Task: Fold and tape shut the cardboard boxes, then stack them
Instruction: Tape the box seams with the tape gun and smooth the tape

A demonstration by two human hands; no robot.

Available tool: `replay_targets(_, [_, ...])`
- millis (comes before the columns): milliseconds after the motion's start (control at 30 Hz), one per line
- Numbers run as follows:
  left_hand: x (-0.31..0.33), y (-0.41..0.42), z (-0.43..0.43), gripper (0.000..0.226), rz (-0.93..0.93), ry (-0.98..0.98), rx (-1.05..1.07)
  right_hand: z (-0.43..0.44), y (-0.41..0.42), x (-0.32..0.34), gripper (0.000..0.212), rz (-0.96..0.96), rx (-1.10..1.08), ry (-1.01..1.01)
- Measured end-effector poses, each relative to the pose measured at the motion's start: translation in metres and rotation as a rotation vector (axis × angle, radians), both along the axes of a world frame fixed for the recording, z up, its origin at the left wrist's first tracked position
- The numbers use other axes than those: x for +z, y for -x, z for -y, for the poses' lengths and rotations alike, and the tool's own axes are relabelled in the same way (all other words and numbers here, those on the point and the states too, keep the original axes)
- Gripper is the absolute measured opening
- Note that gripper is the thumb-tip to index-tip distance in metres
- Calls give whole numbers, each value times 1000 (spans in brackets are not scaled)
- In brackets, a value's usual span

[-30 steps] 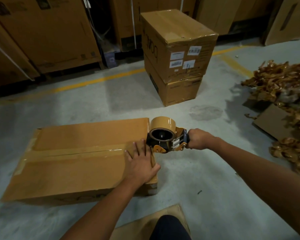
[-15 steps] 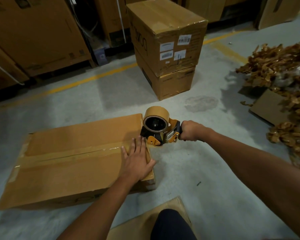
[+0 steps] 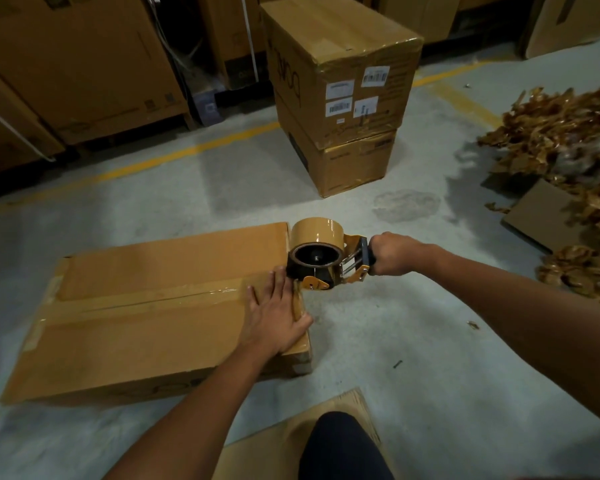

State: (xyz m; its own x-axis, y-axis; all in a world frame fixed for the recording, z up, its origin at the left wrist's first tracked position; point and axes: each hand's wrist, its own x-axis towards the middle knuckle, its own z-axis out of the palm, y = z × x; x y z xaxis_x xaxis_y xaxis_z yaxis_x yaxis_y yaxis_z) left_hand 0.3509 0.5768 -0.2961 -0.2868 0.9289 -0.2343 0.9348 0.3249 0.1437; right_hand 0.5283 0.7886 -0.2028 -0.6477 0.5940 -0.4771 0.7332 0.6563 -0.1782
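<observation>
Flat rectangular cardboard box [image 3: 136, 327] lies on the concrete floor [image 3: 222, 188], its seam glossy with tape. Your left hand [image 3: 274, 313] presses its right end, grip wide; your right hand [image 3: 395, 254] holds the tape dispenser [image 3: 321, 258] there.

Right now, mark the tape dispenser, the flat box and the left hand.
tape dispenser [image 3: 317, 232]: head view, tape roll's outer face.
flat box [image 3: 146, 341]: head view, bare top panel.
left hand [image 3: 274, 315]: head view, back of the hand.
</observation>
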Motion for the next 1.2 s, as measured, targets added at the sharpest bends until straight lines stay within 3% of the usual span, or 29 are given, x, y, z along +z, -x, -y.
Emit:
replay_targets(300, [-2,3,1,100,51,-50,3,7,33,30,23,132,144,-157])
replay_targets(533, [-1,1,1,97,70,-105,29,11,50,44,13,175,241,-190])
replay_targets(833, [3,0,-5,95,69,-49,41,16,35,35,9,158,201,-202])
replay_targets(967, [10,-5,-12,97,106,-8,56,17,31,31,18,155,173,-213])
replay_targets(1100, [15,-11,-19,77,74,128,-42,10,19,28,21,248,181,-238])
replay_targets(1200, [12,-11,-18,74,61,95,-38,7,1,6,27,242,84,-189])
